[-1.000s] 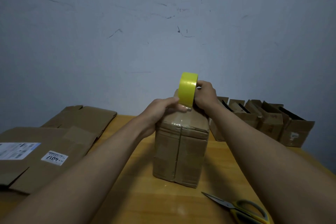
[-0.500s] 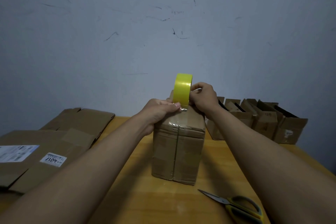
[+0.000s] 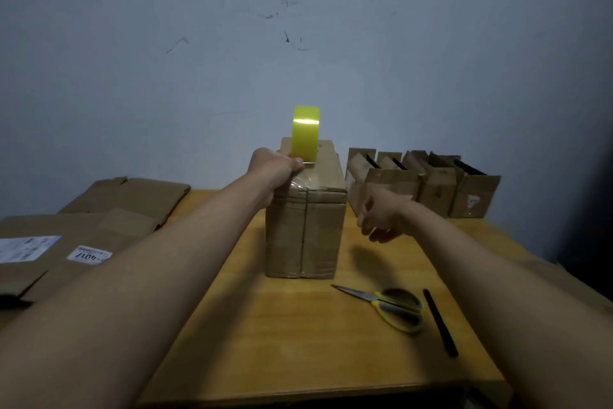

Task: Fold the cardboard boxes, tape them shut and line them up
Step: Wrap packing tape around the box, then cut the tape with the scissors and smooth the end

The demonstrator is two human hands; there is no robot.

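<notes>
The left hand (image 3: 277,167) is set at the top left edge of the upright cardboard box (image 3: 305,226), its grip curled, with the fingertips at the foot of the yellow tape roll (image 3: 306,134); whether the roll itself or only the tape end is pinched cannot be told. The roll is stood on edge on the box's top, where clear tape is seen over the seam. The right hand (image 3: 381,218) is held in the air just right of the box, its grip loose and nothing held in it. The box is placed mid-table (image 3: 282,342). Yellow-handled scissors (image 3: 391,307) and a black pen (image 3: 440,322) are laid near its right front. A row of folded boxes (image 3: 428,183) is lined up behind on the right, and flattened cardboard (image 3: 99,219) is piled at the left.
</notes>
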